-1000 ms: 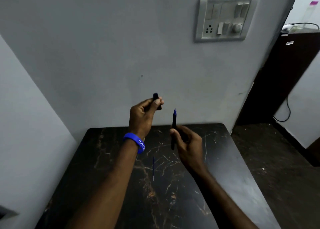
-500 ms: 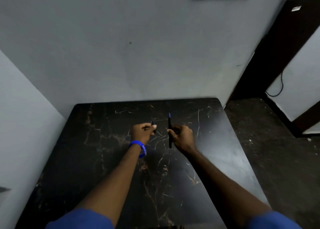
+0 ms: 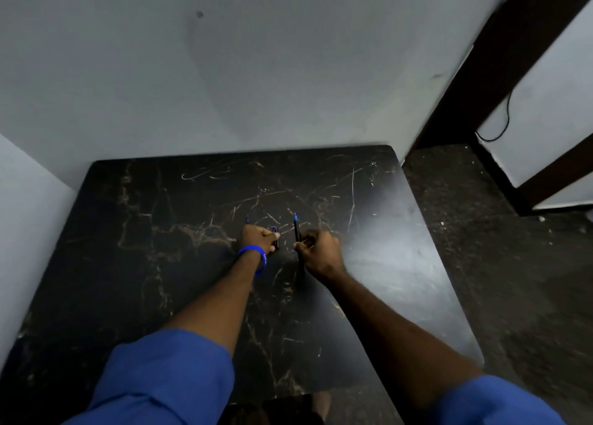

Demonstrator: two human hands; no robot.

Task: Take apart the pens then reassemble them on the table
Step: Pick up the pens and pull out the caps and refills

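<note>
The right hand (image 3: pixel 317 253) grips a black pen body (image 3: pixel 297 236) between thumb and fingers, its blue tip pointing to 12 o'clock above the dark marble table (image 3: pixel 128 232). At its 9 o'clock, just apart, the left hand (image 3: pixel 258 237), with a blue wristband (image 3: pixel 253 254), pinches a small black pen cap (image 3: pixel 276 237).

hands (image 3: pixel 288 248) lowered to table (image 3: pixel 128 232) — sleeves (image 3: pixel 167 376) visible
</note>
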